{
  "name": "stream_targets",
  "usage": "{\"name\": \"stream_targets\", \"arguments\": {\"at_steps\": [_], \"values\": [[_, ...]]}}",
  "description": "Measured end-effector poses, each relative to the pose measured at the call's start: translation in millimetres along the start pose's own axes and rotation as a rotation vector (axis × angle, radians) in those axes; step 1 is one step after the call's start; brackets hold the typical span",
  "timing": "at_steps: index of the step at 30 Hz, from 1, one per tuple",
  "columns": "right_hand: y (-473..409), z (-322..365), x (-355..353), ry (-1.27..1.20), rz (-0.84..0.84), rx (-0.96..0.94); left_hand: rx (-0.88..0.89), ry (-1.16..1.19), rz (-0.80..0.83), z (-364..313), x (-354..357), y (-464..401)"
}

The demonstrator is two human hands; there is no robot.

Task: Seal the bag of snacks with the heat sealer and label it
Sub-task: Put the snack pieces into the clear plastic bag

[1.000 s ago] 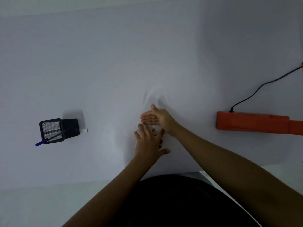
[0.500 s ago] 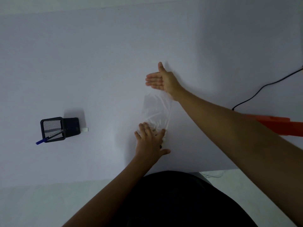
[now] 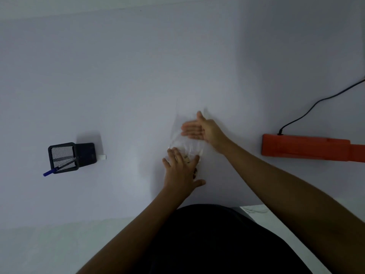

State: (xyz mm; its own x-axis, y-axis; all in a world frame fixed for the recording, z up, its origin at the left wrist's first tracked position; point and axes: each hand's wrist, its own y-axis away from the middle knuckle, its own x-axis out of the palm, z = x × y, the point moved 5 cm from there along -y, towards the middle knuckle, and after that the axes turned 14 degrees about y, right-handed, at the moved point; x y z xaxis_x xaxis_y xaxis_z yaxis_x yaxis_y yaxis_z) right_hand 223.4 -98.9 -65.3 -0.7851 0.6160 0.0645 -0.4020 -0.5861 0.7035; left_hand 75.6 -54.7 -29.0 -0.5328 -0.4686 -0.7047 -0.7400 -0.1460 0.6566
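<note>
Back toward the body comes the right hand (image 3: 203,129); half a second ago it reached far out past the bag's top. Now it lies flat and spread open on the upper part of the clear bag (image 3: 186,144). That bag is see-through and crinkly, lying mid-table (image 3: 118,76), with dark snacks at its near end. Left hand (image 3: 182,171) presses flat there, fingers spread. An orange heat sealer (image 3: 308,147) sits well apart at right.

clear glossy plastic bag (image 3: 186,144), matt white table (image 3: 138,76)
</note>
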Motion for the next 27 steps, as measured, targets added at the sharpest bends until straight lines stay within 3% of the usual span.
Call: {"name": "stream_targets", "arguments": {"at_steps": [6,11,15,18,27], "values": [[-44,50,-56,-0.038,-0.162,-0.012,-0.007,0.005,-0.005,-1,-2,0],[-42,58,-60,-0.013,-0.235,-0.078,-0.008,0.010,-0.014,-1,-4,1],[-15,37,-61,0.167,-0.619,-0.153,-0.007,0.012,-0.010,-1,-4,2],[16,20,-53,0.386,-0.844,-0.052,0.000,0.029,-0.013,0,-2,1],[10,17,-3,0.108,-0.627,0.168,0.026,-0.006,-0.021,-1,-4,3]]}}
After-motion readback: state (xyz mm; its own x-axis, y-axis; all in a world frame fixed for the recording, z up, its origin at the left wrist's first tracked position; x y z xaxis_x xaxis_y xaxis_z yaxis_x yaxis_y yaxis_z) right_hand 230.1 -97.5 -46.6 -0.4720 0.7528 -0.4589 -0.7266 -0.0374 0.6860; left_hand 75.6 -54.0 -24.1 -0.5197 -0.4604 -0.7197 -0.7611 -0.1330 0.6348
